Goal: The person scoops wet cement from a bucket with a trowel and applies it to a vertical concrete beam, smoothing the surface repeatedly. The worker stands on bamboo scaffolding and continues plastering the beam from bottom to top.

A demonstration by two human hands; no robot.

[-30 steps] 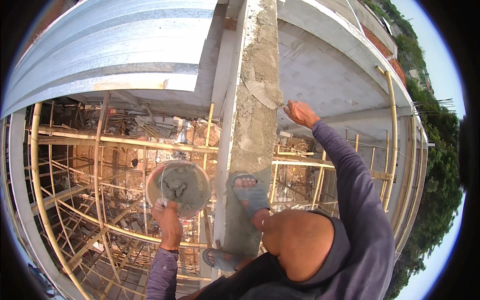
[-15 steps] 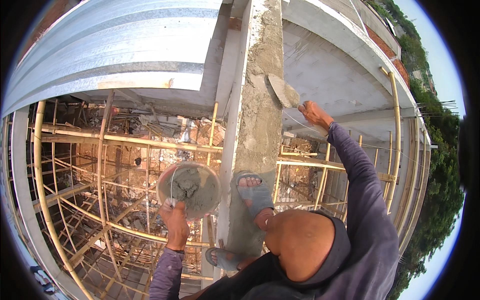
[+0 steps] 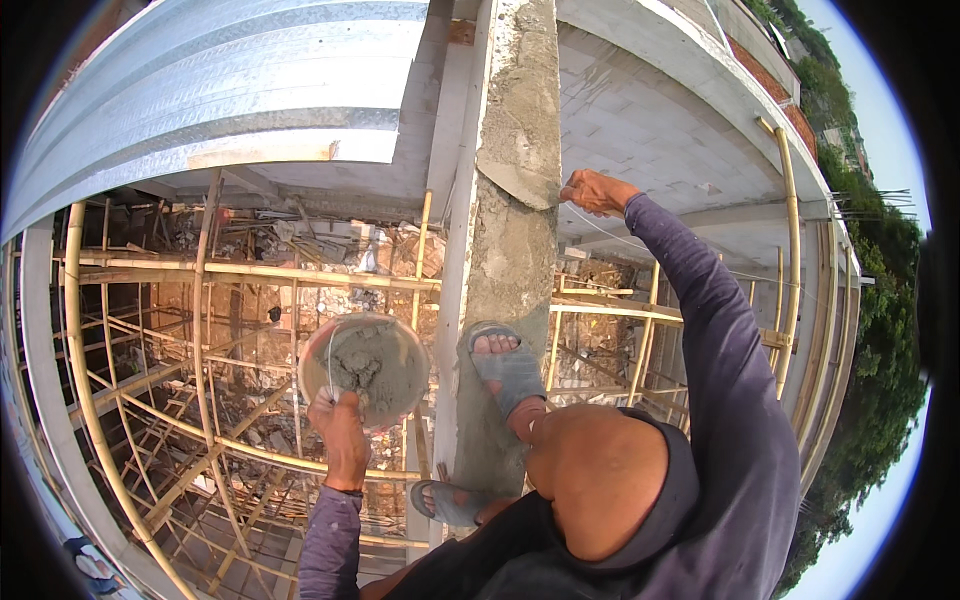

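My right hand (image 3: 597,193) is closed round the handle of a trowel (image 3: 515,183). Its grey blade lies across the mortar-covered top of a narrow wall (image 3: 508,255), touching the surface. My left hand (image 3: 339,432) grips the wire handle of a bucket (image 3: 420,375), which hangs over the drop left of the wall. Wet grey mortar (image 3: 372,365) fills part of the bucket, with a lump in the middle. My sandalled feet (image 3: 500,360) stand on the wall top, nearer to me than the trowel.
Corrugated metal sheeting (image 3: 250,75) covers the far left. Bamboo scaffolding (image 3: 250,268) stands below on both sides of the wall, above rubble (image 3: 370,255). A pale block wall (image 3: 650,120) rises at the right. A thin line (image 3: 625,240) runs near my right hand.
The trowel has moved left and turned flatter onto the wall top, with my right hand following leftward. The bucket and my left hand have shifted slightly left.
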